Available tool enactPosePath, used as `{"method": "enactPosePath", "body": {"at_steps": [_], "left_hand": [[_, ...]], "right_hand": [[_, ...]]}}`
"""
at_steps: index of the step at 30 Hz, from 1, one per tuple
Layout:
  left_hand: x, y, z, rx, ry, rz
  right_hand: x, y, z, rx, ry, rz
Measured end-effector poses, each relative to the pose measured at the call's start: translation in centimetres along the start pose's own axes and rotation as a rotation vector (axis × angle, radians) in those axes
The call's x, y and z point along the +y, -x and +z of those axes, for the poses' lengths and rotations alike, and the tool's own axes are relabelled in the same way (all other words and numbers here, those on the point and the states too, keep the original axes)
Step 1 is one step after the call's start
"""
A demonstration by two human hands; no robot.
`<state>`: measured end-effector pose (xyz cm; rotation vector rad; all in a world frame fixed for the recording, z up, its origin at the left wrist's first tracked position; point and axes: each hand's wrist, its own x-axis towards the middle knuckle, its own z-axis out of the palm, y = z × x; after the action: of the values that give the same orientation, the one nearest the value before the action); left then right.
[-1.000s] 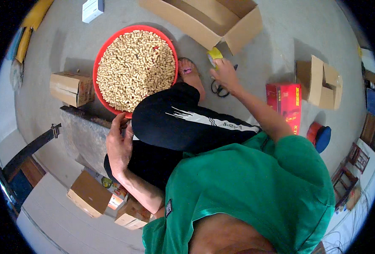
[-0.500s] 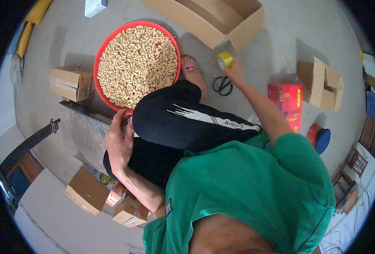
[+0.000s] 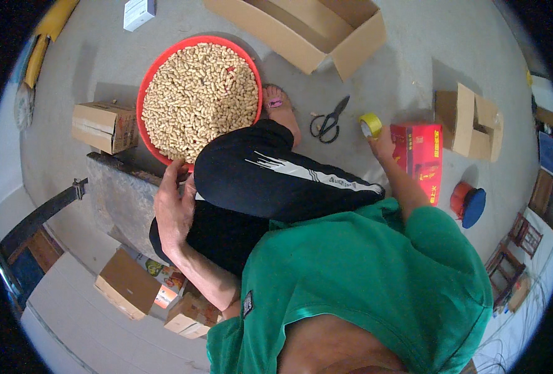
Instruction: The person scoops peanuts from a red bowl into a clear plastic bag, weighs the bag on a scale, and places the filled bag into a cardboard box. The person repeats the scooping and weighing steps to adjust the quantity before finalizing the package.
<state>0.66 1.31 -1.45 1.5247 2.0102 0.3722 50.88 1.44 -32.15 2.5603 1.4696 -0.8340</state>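
My right hand [image 3: 381, 144] holds a yellow roll of tape [image 3: 369, 124] just above the concrete floor, beside a red printed box [image 3: 421, 157]. Black scissors [image 3: 327, 119] lie on the floor to the left of the tape. My left hand [image 3: 172, 206] rests on the rim of a red basin [image 3: 147, 93] full of peanuts in their shells, next to my bent knee in black trousers [image 3: 276, 181]. My bare foot [image 3: 279, 105] touches the basin's right side.
A large open cardboard box [image 3: 314, 28] stands at the top. A small folded carton [image 3: 470, 121] is at the right, a closed carton [image 3: 105, 124] left of the basin, several cartons [image 3: 139, 283] at lower left. A red and blue lid [image 3: 468, 202] lies at right.
My right hand has carried the yellow tape from near the foot and scissors rightward to the red box. The left hand stays at the basin's rim.
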Motion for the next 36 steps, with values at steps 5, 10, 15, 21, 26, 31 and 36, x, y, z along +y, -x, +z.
{"method": "enactPosePath", "body": {"at_steps": [5,10,15,21,26,31,36], "left_hand": [[-0.2,0.2,0.0,0.010,0.024,-0.019],[0.0,-0.1,0.0,-0.008,0.012,-0.022],[-0.5,-0.1,0.1,0.004,0.020,-0.043],[-1.1,0.8,-0.1,0.050,0.046,-0.057],[-1.0,0.8,-0.3,0.022,0.047,-0.066],[-1.3,0.6,0.0,0.041,0.062,-0.054],[-1.0,0.3,0.0,0.034,0.049,-0.041]], "right_hand": [[-6.4,0.9,-2.8,0.275,0.179,-0.154],[-19.1,-1.9,-6.1,0.459,0.004,-0.577],[-28.5,-5.6,-7.2,0.521,0.129,-0.687],[-29.4,-6.9,-7.0,0.268,0.333,-0.675],[-25.9,-8.3,-5.5,0.243,0.334,-0.756],[-24.0,-2.6,-6.1,0.171,0.445,-0.742],[-22.8,0.4,-5.6,0.225,0.480,-0.765]]}}
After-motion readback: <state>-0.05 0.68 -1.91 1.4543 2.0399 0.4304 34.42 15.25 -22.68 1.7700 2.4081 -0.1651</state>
